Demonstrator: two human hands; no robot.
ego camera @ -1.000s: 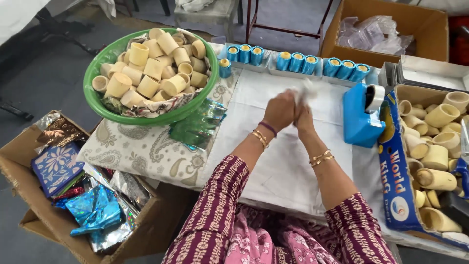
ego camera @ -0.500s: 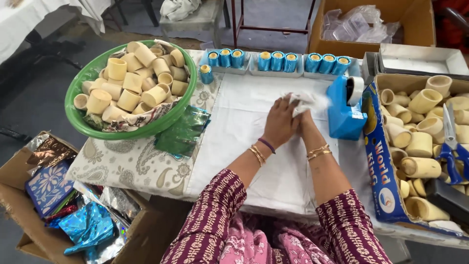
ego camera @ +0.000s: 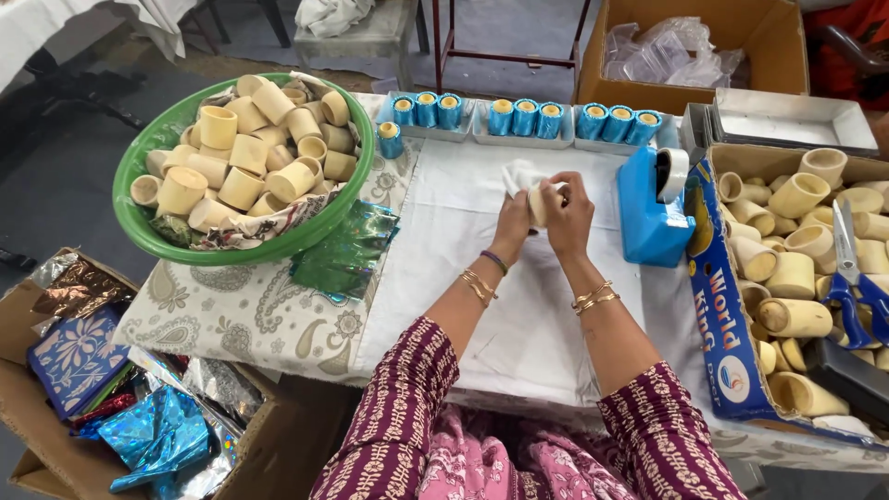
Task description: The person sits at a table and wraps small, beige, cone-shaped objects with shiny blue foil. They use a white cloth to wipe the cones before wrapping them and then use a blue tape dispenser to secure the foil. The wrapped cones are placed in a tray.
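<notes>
Both hands meet over the middle of the white cloth (ego camera: 519, 296). My left hand (ego camera: 511, 225) and my right hand (ego camera: 568, 211) together grip a small cream cup (ego camera: 539, 200) with a piece of white paper (ego camera: 520, 175) sticking out at its upper left. Just right of the hands stands a blue tape dispenser (ego camera: 650, 208). Behind them runs a row of blue-wrapped cups (ego camera: 524, 118) in white trays.
A green basin (ego camera: 153, 225) heaped with cream cups sits at the left, green foil sheets (ego camera: 344, 255) beside it. A cardboard box (ego camera: 720, 306) of cups with blue scissors (ego camera: 854, 278) lies at the right. A box of foil wrappers (ego camera: 88, 370) stands lower left.
The hands have stayed together over the cloth. The white paper now shows more clearly around the cup, and the view has shifted slightly.
</notes>
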